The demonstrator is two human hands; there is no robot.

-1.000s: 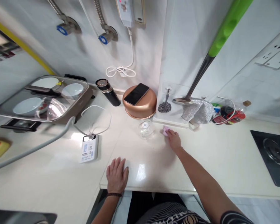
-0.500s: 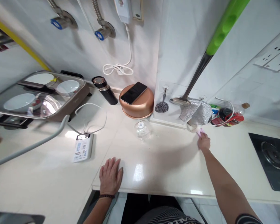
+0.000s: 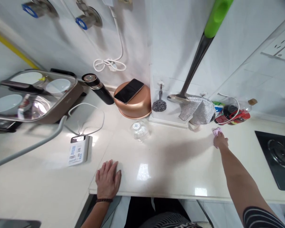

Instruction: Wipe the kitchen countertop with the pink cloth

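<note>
My right hand [image 3: 220, 141] reaches far out over the white countertop [image 3: 171, 161] and presses a small pink cloth [image 3: 216, 131] against it, fingers closed on the cloth. It is just in front of the bottles [image 3: 230, 114] and the silver mesh cloth [image 3: 197, 109] by the wall. My left hand [image 3: 108, 179] lies flat and open on the counter near its front edge. A clear glass [image 3: 139, 130] lies on the counter between the two hands.
A copper pot [image 3: 136, 106] with a phone [image 3: 128, 91] on top stands by the wall, beside a black flask [image 3: 98, 89]. A glass-lidded electric pan [image 3: 35, 96] is at left, a white power bank [image 3: 77, 153] with cable in front. A black hob [image 3: 276, 158] lies at right.
My right hand has slid the pink cloth across the counter from beside the glass to the right, near the bottles. My left hand stayed flat in place.
</note>
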